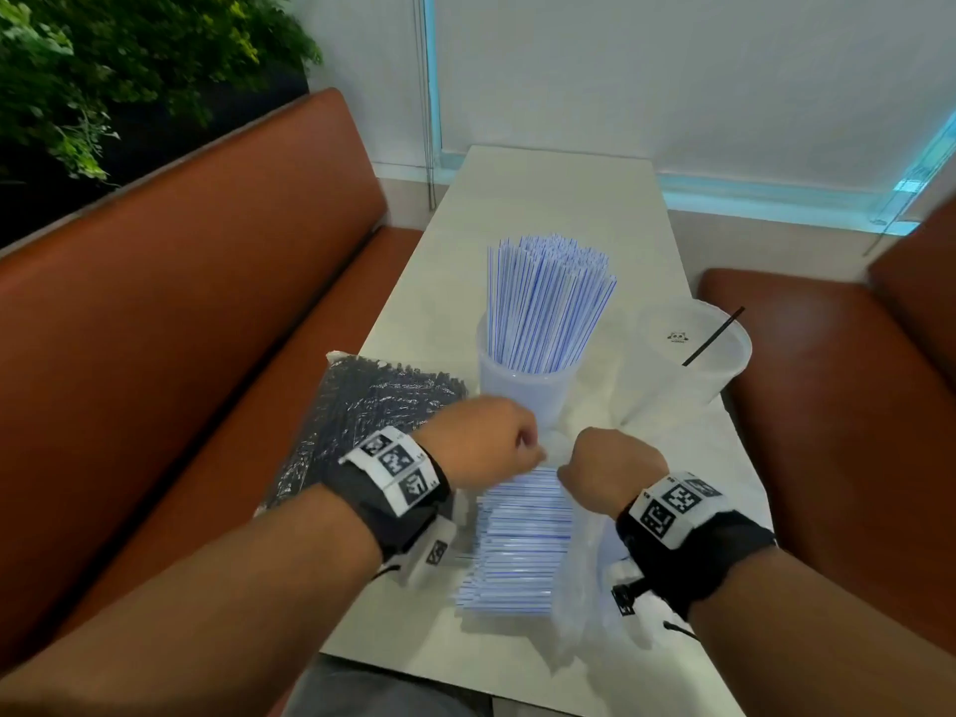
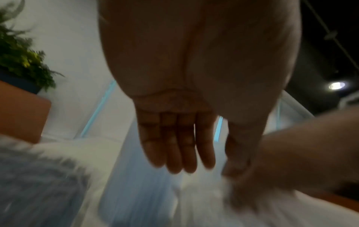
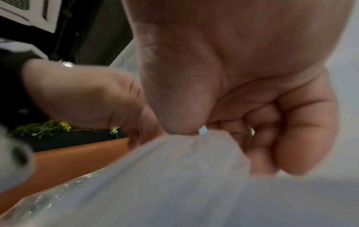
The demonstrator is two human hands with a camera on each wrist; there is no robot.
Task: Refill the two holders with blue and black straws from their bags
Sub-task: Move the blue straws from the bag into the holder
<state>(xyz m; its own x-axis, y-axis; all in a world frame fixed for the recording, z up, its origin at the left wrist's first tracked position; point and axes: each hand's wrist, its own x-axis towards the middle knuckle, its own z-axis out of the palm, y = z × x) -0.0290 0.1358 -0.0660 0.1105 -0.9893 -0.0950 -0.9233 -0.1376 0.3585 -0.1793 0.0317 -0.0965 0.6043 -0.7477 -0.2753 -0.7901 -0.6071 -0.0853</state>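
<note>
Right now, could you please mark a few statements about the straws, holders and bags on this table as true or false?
1. The left holder stands packed with blue straws. True.
2. The right holder is full of black straws. False: only one black straw leans in it.
3. The bag of black straws lies at the table's left edge. True.
4. The right hand rests flat and open on the table. False: its fingers pinch the clear bag of blue straws.
5. The left hand is near that bag's far end. True.
</note>
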